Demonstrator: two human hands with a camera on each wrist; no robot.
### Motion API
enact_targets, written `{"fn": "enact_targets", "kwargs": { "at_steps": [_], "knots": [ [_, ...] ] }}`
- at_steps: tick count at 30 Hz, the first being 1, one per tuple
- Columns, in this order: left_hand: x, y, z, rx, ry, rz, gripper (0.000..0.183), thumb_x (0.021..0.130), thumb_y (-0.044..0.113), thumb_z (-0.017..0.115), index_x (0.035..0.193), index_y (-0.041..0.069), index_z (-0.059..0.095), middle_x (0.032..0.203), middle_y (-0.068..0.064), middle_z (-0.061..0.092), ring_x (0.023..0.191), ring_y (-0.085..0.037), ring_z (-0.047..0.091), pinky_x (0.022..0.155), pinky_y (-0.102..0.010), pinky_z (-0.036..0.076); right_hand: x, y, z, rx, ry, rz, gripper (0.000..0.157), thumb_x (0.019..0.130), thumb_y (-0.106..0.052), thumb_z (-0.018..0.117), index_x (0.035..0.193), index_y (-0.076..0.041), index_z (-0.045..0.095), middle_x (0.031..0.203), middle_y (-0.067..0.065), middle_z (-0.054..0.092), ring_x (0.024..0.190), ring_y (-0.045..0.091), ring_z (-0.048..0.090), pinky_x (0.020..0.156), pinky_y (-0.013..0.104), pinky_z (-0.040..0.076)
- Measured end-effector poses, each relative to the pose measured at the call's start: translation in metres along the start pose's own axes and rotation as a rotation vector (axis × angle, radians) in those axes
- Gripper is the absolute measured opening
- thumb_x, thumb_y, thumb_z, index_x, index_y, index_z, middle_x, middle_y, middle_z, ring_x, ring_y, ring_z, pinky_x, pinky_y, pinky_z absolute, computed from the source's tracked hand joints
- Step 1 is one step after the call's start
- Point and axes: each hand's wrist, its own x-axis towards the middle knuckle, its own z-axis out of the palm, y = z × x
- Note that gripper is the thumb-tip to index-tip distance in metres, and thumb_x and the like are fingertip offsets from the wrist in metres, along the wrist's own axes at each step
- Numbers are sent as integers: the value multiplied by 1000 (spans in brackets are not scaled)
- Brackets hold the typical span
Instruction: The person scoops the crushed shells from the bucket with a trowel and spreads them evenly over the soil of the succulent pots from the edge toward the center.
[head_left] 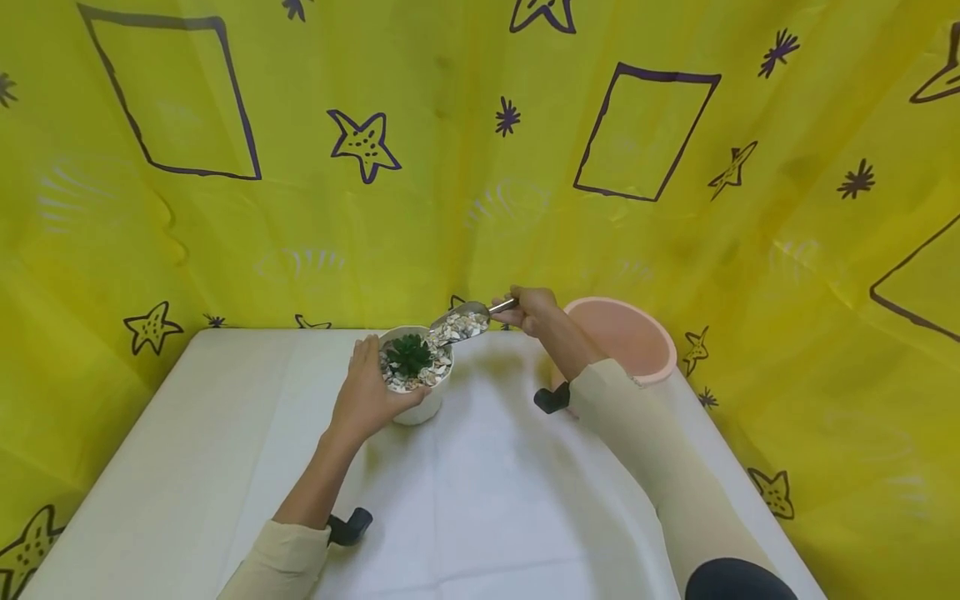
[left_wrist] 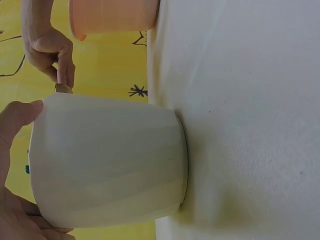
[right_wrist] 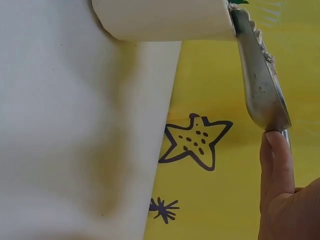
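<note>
A white plant pot [left_wrist: 110, 160] stands upright on the table, with a small green succulent [head_left: 408, 356] in its middle and pale pebbles [head_left: 405, 382] around the plant. My left hand [head_left: 372, 389] grips the pot at its rim, thumb on the near side and fingers on the far left. In my right hand [head_left: 534, 310] is the handle of a metal scoop [right_wrist: 260, 80], heaped with white and tan pebbles [head_left: 463, 325]. The scoop's lip sits right at the pot's right rim, tilted down toward the plant.
A pink bucket [head_left: 626, 340] stands at the table's back right, partly behind my right forearm. White cloth covers the table [head_left: 495, 500]. A yellow curtain [head_left: 435, 217] printed with stars hangs along the back and sides.
</note>
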Motion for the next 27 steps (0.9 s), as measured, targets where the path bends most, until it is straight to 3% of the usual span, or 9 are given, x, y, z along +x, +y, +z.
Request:
{"fn": "enact_targets", "kwargs": {
  "at_steps": [5,13,19,23,27],
  "knots": [
    [0,-1,1,-22,-5,-8,126,81,48,86,163,-12,10,171,-31,9,158,-46,4,120,-66,22,-2,0,0,-1,3,6,40,114,-17,46,145,9,51,133,27,64,120,38,64,84,40,59],
    [-9,12,18,-68,120,-69,136,76,49,94,163,-11,7,170,-32,7,157,-48,3,122,-63,20,-3,1,1,-7,-2,-11,41,114,-16,46,146,10,50,129,26,66,122,38,63,87,40,59],
    [-8,19,21,-35,168,-51,130,78,43,95,161,-15,12,168,-35,14,156,-52,9,122,-62,23,-3,3,5,6,-10,-69,36,114,-15,47,137,12,53,138,30,62,122,40,63,86,41,59],
    [-6,16,19,-55,156,-41,128,79,40,94,161,-14,12,167,-36,14,155,-52,14,120,-63,27,-4,4,7,12,-4,-95,29,114,-16,48,124,10,55,136,30,63,120,41,65,83,41,59],
    [-3,9,15,-75,144,12,126,79,38,94,161,-14,14,165,-38,17,152,-53,23,118,-63,32,-6,3,8,15,6,-113,26,113,-16,49,119,8,56,135,30,64,118,41,66,82,40,60]
  ]
}}
